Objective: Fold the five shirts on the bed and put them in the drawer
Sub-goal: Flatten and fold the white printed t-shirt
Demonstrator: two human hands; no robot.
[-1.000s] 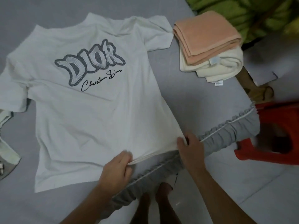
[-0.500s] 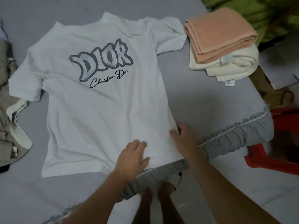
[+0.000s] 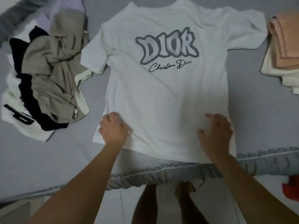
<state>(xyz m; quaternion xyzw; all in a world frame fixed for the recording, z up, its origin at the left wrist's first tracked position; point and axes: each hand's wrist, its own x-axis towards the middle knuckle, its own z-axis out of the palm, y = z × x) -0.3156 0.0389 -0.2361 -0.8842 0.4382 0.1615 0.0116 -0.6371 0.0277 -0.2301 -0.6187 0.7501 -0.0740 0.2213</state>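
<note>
A white T-shirt (image 3: 165,88) with a grey printed logo lies spread flat, front up, on the grey bed (image 3: 48,159). My left hand (image 3: 113,128) rests near its lower left hem with the fingers curled, knuckles on the cloth. My right hand (image 3: 216,131) lies flat with spread fingers on the lower right part of the shirt. To the left sits a crumpled heap of unfolded shirts (image 3: 48,81) in beige, black and white. At the right edge is a stack of folded shirts (image 3: 284,46), peach on top of cream.
The bed's ruffled grey sheet edge (image 3: 161,175) runs along the near side, with my feet (image 3: 165,204) on the floor below it. A red stool (image 3: 291,189) shows at the lower right. A grey garment (image 3: 14,16) lies at the top left corner.
The shirt now lies straighter and flatter. My hands have moved apart from the hem's right side to its left and right parts. The view has shifted left, revealing the unfolded heap.
</note>
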